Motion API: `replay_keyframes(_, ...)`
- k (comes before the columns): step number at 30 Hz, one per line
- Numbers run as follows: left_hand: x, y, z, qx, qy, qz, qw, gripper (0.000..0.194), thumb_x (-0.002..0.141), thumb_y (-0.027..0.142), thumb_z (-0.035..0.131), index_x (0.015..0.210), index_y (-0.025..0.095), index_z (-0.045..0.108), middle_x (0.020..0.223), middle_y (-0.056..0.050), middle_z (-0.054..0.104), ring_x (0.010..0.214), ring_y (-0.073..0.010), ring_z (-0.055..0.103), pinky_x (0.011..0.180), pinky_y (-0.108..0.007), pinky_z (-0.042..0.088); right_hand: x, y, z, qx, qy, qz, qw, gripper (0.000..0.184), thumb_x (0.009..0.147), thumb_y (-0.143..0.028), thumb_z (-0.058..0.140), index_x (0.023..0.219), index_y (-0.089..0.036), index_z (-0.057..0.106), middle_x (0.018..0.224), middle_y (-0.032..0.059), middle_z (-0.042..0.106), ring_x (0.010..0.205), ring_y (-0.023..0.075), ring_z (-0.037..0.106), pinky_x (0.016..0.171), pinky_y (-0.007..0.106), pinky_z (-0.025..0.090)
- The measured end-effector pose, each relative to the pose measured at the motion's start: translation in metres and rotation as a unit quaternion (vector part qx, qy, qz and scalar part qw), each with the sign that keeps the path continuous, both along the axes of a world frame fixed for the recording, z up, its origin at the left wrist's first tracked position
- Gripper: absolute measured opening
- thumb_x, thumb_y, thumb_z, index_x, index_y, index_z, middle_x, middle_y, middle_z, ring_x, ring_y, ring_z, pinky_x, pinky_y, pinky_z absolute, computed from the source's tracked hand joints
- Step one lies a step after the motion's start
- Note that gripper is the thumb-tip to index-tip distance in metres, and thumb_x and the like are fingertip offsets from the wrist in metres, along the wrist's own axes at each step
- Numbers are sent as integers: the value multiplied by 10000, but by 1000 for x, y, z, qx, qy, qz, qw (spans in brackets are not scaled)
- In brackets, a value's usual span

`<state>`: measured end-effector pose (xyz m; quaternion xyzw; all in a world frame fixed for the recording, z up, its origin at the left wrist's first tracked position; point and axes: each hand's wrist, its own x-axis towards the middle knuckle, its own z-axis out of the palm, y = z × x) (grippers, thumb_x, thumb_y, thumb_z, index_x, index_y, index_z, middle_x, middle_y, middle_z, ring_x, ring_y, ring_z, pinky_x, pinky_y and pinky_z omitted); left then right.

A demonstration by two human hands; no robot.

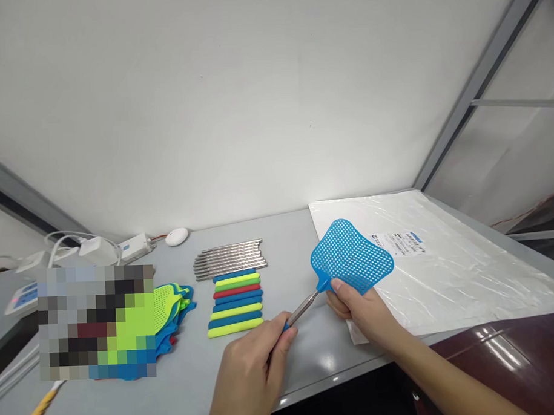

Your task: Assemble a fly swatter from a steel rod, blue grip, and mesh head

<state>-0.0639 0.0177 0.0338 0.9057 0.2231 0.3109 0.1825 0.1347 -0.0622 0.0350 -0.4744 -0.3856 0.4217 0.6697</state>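
A blue fly swatter (pixel 351 256) is held above the table (pixel 309 351), front-centre. Its handle end is gripped by the left hand (pixel 255 365), closed round it; the metal rod (pixel 304 305) runs up-right to the mesh head, pinched at its base by the right hand (pixel 360 310). Behind, a row of coloured handles w/ steel rods (pixel 234 281) is laid out. Spare mesh heads (pixel 171 308) are stacked at left, clear plastic bags (pixel 442 262) at right.

Assembly workbench (pixel 246 360): sorted swatter parts (pixel 237 303)
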Motion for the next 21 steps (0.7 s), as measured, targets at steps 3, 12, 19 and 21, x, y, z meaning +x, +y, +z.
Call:
replay_keyframes(3, 5, 11, 5, 81, 12, -2, 997, 251, 947, 298, 517, 1135, 211, 660, 794, -34, 711, 664, -152, 643, 629, -250, 461, -2, 2, -3, 13, 20, -69, 997, 423, 899, -442, 552, 644, -240, 283, 546, -96, 220, 462, 76, 191, 456, 274, 155)
replay_keyframes(12, 18, 13, 12, 118, 14, 2, 993, 274, 947, 275, 540, 1202, 245, 637, 702, 22, 607, 649, -128, 548, 758, -315, 360, -7, 2, -7, -51, 88, -111, 989, 420, 834, -562, 605, 642, -208, 486, 555, -62, 336, 458, 79, 255, 449, 273, 178)
replay_keyframes(19, 23, 5, 25, 43, 66, -50, 996, 288, 994, 309, 423, 1190, 244, 624, 727, 5, 643, 643, -139, 564, 682, -297, 394, -4, -6, -9, -59, -82, -97, 990, 432, 893, -506, 553, 590, -212, 457, 554, -45, 352, 521, 108, 309, 527, 286, 256)
replay_keyframes(21, 21, 5, 27, 41, 92, -54, 993, 289, 1001, 329, 392, 1106, 245, 647, 681, 11, 630, 599, -145, 555, 632, -292, 389, -5, -7, -10, -48, -86, -100, 990, 472, 902, -493, 534, 548, -214, 394, 542, -45, 317, 521, 110, 298, 529, 289, 257)
